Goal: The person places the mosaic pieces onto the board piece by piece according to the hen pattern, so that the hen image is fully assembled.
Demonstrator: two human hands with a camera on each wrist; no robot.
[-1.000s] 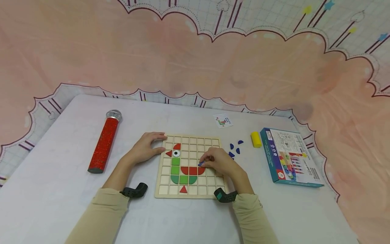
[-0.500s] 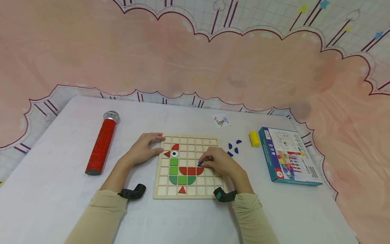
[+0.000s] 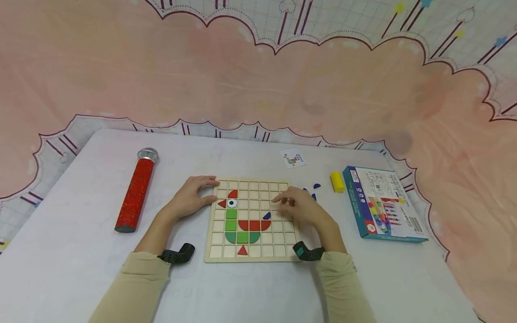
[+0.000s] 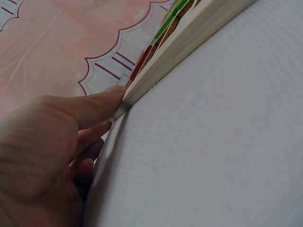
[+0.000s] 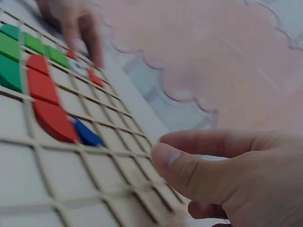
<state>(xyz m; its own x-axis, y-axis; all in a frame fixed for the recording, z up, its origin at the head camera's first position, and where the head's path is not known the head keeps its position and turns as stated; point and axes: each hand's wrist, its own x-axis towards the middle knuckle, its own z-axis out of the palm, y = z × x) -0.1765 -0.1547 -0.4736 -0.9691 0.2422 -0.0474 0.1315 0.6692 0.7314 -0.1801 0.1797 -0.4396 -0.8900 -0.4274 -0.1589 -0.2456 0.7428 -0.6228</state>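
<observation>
A wooden grid board (image 3: 254, 259) lies flat on the table, bearing red and green flat pieces and a round eye piece (image 3: 232, 203) in a bird-like shape. My left hand (image 3: 191, 197) rests at its left edge, thumb and fingertips touching the rim; the left wrist view shows the thumb (image 4: 99, 104) against the board's side. One blue quarter-round piece (image 3: 267, 216) sits in a cell just above the red row's right end. My right hand (image 3: 303, 206) hovers over the board's right side, thumb and index apart from that blue piece, holding nothing.
Loose blue pieces (image 3: 317, 185) lie right of the board, partly hidden by my right hand. Beyond are a yellow block (image 3: 337, 182), a picture card (image 3: 293, 158) and a flat box (image 3: 387, 206). A red microphone (image 3: 136, 193) lies at the left.
My right hand has let go of the blue piece, which stays in its cell, and has moved away to the right. My left hand stays at the board's edge.
</observation>
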